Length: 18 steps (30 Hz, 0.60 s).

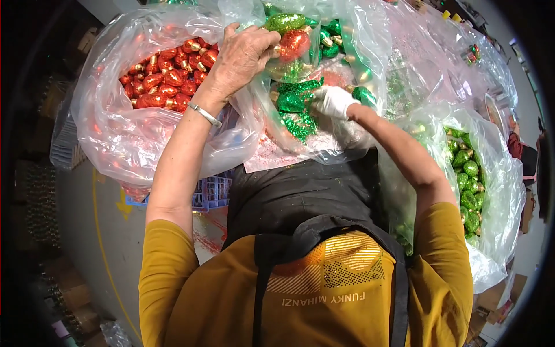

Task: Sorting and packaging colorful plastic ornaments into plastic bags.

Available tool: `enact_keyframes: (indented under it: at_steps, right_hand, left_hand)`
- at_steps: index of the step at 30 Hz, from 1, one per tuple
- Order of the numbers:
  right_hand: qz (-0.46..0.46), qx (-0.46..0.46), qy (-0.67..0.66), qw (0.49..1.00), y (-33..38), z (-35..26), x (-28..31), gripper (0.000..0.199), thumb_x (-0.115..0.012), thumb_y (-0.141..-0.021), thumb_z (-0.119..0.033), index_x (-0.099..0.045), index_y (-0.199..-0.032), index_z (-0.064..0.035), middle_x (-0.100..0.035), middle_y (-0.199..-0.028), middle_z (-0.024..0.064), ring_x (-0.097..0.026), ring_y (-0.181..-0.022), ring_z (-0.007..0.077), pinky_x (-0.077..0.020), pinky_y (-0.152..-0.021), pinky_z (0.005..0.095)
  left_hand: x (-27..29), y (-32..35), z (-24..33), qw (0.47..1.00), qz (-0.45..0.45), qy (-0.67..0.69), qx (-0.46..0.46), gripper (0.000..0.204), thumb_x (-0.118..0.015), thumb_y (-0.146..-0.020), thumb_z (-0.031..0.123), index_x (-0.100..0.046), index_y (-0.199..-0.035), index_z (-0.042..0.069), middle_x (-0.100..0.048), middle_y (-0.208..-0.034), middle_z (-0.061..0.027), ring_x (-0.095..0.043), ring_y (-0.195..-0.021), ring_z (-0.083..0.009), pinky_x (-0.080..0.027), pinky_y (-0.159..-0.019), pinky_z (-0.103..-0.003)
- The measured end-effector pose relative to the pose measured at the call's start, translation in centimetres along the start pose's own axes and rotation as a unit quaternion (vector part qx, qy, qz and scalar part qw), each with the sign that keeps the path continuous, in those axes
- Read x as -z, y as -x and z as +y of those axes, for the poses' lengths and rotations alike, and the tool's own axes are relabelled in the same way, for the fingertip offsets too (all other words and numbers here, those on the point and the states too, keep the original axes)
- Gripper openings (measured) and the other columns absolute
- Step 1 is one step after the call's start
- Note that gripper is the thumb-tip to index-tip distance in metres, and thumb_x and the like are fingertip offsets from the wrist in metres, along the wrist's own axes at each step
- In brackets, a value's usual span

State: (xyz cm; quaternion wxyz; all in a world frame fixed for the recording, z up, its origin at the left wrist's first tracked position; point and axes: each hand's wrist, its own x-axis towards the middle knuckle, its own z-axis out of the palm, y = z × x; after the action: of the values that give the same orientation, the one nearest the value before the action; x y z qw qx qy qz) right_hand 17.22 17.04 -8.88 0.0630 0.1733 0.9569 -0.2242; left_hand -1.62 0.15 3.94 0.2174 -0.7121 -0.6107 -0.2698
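Observation:
My bare left hand, a metal bangle on its wrist, has its fingers curled round the edge of a clear plastic bag. In that bag are a red glitter bulb ornament and a light green one. My right hand wears a white glove. Its fingers are closed at the right end of a dark green glitter bulb ornament, low in front of the bag; the fingertips are partly hidden. Loose green glitter lies just below. Another dark green ornament rests beyond the glove.
A large clear bag of red ornaments stands at left. More dark green ornaments lie at the back. At right, another bag holds light green ornaments. A blue crate sits below the left bag.

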Motion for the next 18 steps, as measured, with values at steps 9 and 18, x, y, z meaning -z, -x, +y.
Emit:
enact_keyframes:
  at_steps: [9, 18]
  right_hand:
    - [0.127, -0.029, 0.113, 0.985, -4.3, -5.1, -1.8, 0.028, -0.06, -0.078, -0.027, -0.063, -0.097, -0.0063, -0.067, -0.091, 0.0181, -0.066, -0.083, 0.0351, -0.0523, -0.075, 0.0449]
    - [0.212, 0.076, 0.209, 0.952, 1.4, -2.6, 2.8, 0.031, -0.062, -0.081, -0.037, -0.065, -0.08, -0.0069, -0.065, -0.077, 0.0172, -0.065, -0.075, 0.0346, -0.0506, -0.067, 0.0446]
  left_hand:
    - [0.8, 0.8, 0.2, 1.0, -0.002, -0.014, 0.014, 0.015, -0.069, -0.08, 0.015, -0.059, -0.09, 0.009, -0.062, -0.079, -0.0036, -0.058, -0.079, -0.0219, -0.037, -0.092, -0.042]
    - [0.1, 1.3, 0.5, 1.0, 0.015, 0.015, -0.001, 0.016, -0.069, -0.079, 0.013, -0.058, -0.089, 0.009, -0.062, -0.077, -0.0039, -0.059, -0.078, -0.0228, -0.037, -0.09, -0.04]
